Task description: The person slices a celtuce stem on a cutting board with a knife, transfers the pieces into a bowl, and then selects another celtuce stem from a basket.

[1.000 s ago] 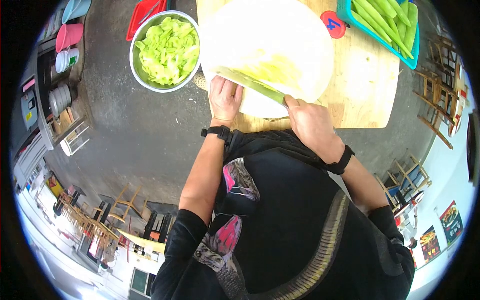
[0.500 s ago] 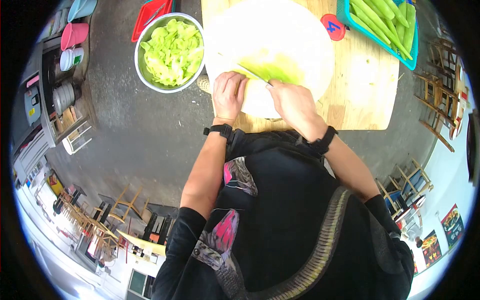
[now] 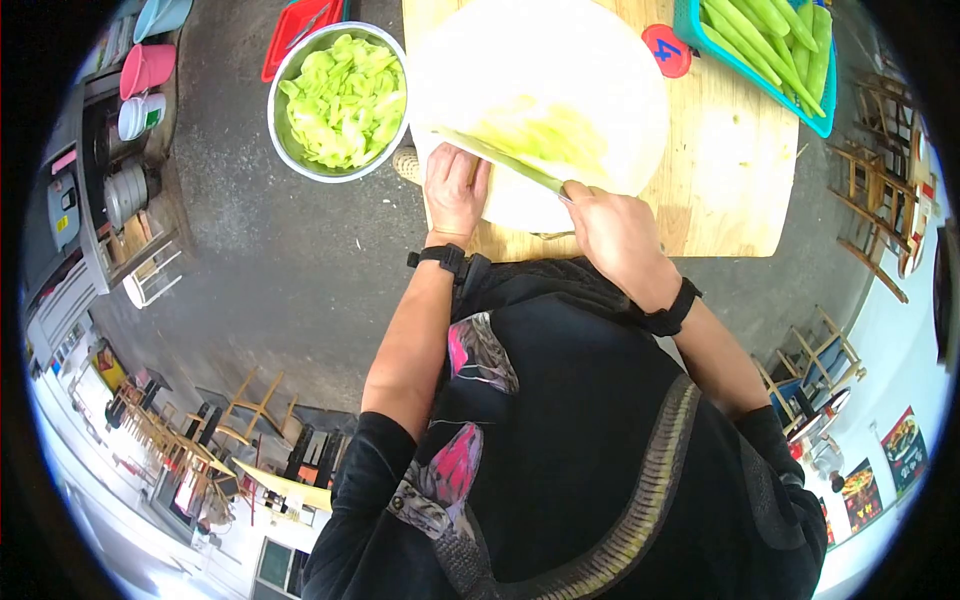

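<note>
My right hand grips the handle of a kitchen knife. Its blade slants up and left across a round white cutting board, with the far end just beyond my left fingertips. My left hand rests at the board's near left edge, fingers bent and held together beside the blade. Whatever lies under those fingers is hidden. Thin pale green vegetable slices are spread on the board beyond the knife; glare washes out their edges.
A metal bowl full of green slices stands to the left, by a red tray. On the wooden table, a red disc marked 4 lies near a teal basket of long green vegetables.
My right hand has moved right and slightly toward me, drawing the knife with it. More of the blade's flat side now shows. My left hand has stayed nearly still.
</note>
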